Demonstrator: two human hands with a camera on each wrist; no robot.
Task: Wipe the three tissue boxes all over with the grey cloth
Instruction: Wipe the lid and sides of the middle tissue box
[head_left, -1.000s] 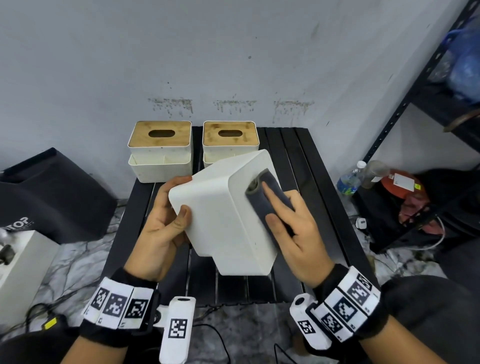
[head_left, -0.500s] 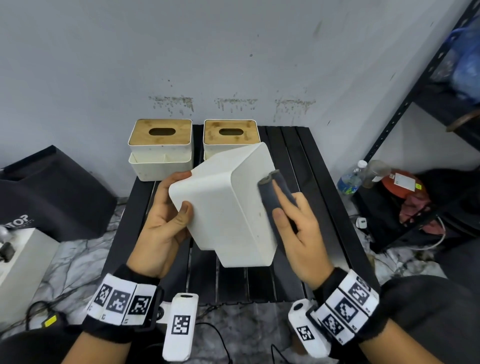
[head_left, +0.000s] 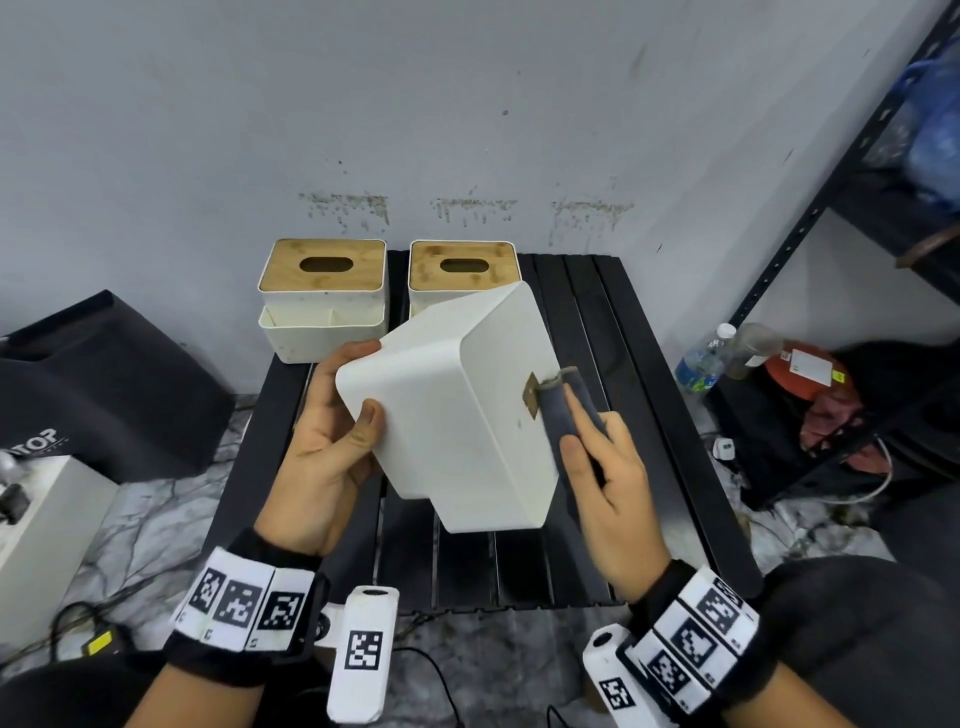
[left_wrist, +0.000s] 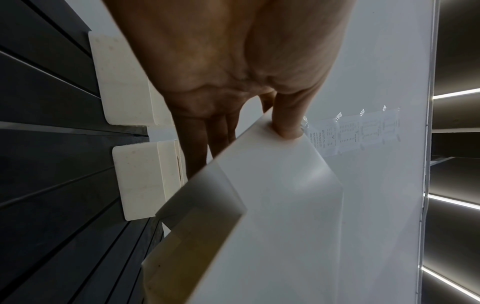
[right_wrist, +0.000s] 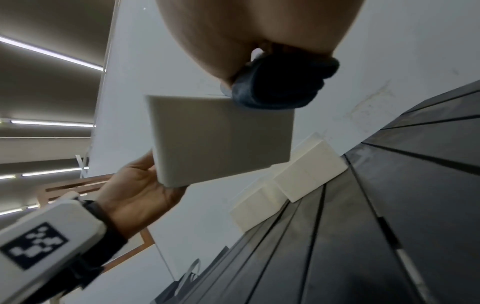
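Black table slats (head_left: 649, 467) lay beneath both hands in the head view, where the left hand (head_left: 332, 441) gripped the tilted tissue box (head_left: 467, 415) and the right hand (head_left: 613, 478), clasping the grey cloth (head_left: 557, 415), had slid it from mid-face to the edge, baring a brown patch (head_left: 531, 397) by the fingertips (head_left: 576, 402), so that face seemed nearly wiped. Left wrist: the thumb (left_wrist: 287, 123) pressed the box (left_wrist: 285, 226), fingers (left_wrist: 197, 148) behind it. Right wrist: the cloth (right_wrist: 280, 86) sat bunched under the fingers at the box's (right_wrist: 221, 137) edge.

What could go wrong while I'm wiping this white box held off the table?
The left hand grips the held tissue box by one end, so the right hand pushing the grey cloth could twist it loose. Its far end hangs near the back right box and might knock it.
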